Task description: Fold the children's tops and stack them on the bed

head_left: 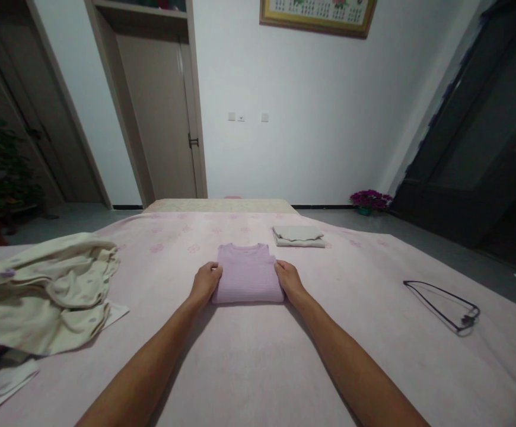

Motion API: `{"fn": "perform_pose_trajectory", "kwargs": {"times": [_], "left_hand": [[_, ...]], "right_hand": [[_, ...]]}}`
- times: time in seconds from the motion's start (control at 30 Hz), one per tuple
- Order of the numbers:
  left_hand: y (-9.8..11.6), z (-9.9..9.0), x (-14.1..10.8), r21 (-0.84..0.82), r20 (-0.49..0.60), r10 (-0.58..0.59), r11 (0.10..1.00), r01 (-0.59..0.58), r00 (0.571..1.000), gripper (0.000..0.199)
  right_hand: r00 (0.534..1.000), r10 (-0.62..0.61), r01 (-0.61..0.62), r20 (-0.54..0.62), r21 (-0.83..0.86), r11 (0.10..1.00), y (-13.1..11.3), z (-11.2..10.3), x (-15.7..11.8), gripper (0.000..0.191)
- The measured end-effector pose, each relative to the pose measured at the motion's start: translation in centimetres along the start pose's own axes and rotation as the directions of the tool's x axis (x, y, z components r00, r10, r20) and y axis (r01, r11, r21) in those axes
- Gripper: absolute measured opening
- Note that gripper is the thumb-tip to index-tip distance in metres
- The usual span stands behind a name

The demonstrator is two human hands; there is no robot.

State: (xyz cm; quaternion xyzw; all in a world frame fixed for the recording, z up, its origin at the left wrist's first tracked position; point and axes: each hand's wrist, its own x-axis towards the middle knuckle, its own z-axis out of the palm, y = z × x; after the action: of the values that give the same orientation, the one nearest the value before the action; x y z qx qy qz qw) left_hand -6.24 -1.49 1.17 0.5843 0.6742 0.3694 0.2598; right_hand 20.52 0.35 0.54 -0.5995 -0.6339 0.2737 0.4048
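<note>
A lavender shirt (248, 276), folded into a neat rectangle with its neckline at the far side, lies in front of me on the pink cloth. At its left edge, my left hand (206, 281) grips the fabric with the thumb on top. My right hand (290, 277) holds the opposite edge in the same way. The fingers under the cloth are mostly hidden on both sides. Just beyond my right hand is a folded light grey garment (298, 236), apart from the shirt.
A loose heap of cream clothes (48, 290) covers the left side of the pink bed cover (249, 367). On the right lies a black wire hanger (445, 302). Farther off are a door (160, 112), a white wall (302, 118) and purple flowers (370, 200) on the floor.
</note>
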Motion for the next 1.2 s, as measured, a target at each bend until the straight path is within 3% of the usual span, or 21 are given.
{"fn": "perform_pose_trajectory", "kwargs": {"times": [0.13, 0.27, 0.37, 0.47, 0.57, 0.73, 0.8, 0.83, 0.93, 1.0, 1.03, 1.1, 1.2], "left_hand": [[-0.2, -0.2, 0.0, 0.046, 0.001, -0.038, 0.998, 0.037, 0.999, 0.041], [-0.4, -1.0, 0.1, 0.135, 0.033, -0.047, 0.990, 0.042, 0.998, 0.041], [-0.4, -1.5, 0.0, 0.190, 0.027, -0.035, 0.981, 0.029, 0.999, 0.047], [-0.6, -1.5, -0.3, 0.212, 0.032, 0.008, 0.977, -0.014, 0.999, 0.048], [-0.7, -1.4, -0.6, 0.228, 0.039, 0.066, 0.971, -0.073, 0.997, 0.045], [-1.4, -1.8, -1.0, 0.318, 0.036, 0.186, 0.929, -0.188, 0.982, 0.042], [-2.2, -2.4, -1.1, 0.346, 0.046, 0.338, 0.877, -0.333, 0.940, 0.046], [-2.7, -2.8, -1.2, 0.337, 0.076, 0.441, 0.833, -0.439, 0.894, 0.048], [-4.2, -4.1, -1.3, 0.240, 0.227, 0.697, 0.637, -0.733, 0.680, 0.060], [-5.1, -5.0, -1.5, 0.187, 0.306, 0.756, 0.547, -0.816, 0.578, 0.068], [-5.4, -5.3, -1.5, 0.174, 0.334, 0.759, 0.533, -0.828, 0.559, 0.070], [-5.8, -5.8, -1.6, 0.167, 0.375, 0.737, 0.544, -0.823, 0.563, 0.071], [-5.6, -6.0, -1.7, 0.188, 0.410, 0.695, 0.569, -0.801, 0.590, 0.066]], "right_hand": [[1.000, -0.009, 0.011, 0.026, -0.079, 0.997, 0.2, 0.4, 0.9, 0.038], [1.000, -0.010, 0.004, -0.026, -0.228, 0.974, 0.6, 0.2, 0.8, 0.028], [0.997, -0.029, 0.008, -0.068, -0.289, 0.957, 0.7, 0.1, 0.4, 0.040], [0.993, -0.089, 0.056, -0.077, -0.355, 0.933, 0.6, 0.0, 0.1, 0.045], [0.988, -0.153, 0.127, -0.022, -0.449, 0.884, 0.5, -0.1, -0.1, 0.036], [0.984, -0.167, 0.172, 0.055, -0.506, 0.845, 0.7, -0.6, -0.2, 0.035], [0.984, -0.174, 0.173, 0.045, -0.484, 0.858, 1.0, -1.1, -0.2, 0.041], [0.981, -0.191, 0.183, 0.027, -0.453, 0.873, 1.2, -1.4, -0.2, 0.042], [0.939, -0.345, 0.331, 0.016, -0.323, 0.886, 2.2, -2.7, -0.4, 0.043], [0.875, -0.475, 0.484, 0.098, -0.248, 0.839, 2.9, -3.6, -0.7, 0.048], [0.839, -0.520, 0.543, 0.159, -0.221, 0.810, 3.3, -4.1, -1.0, 0.053], [0.786, -0.550, 0.608, 0.280, -0.192, 0.771, 3.9, -4.7, -1.5, 0.062], [0.754, -0.521, 0.622, 0.400, -0.179, 0.763, 4.2, -5.3, -2.0, 0.066]]}}
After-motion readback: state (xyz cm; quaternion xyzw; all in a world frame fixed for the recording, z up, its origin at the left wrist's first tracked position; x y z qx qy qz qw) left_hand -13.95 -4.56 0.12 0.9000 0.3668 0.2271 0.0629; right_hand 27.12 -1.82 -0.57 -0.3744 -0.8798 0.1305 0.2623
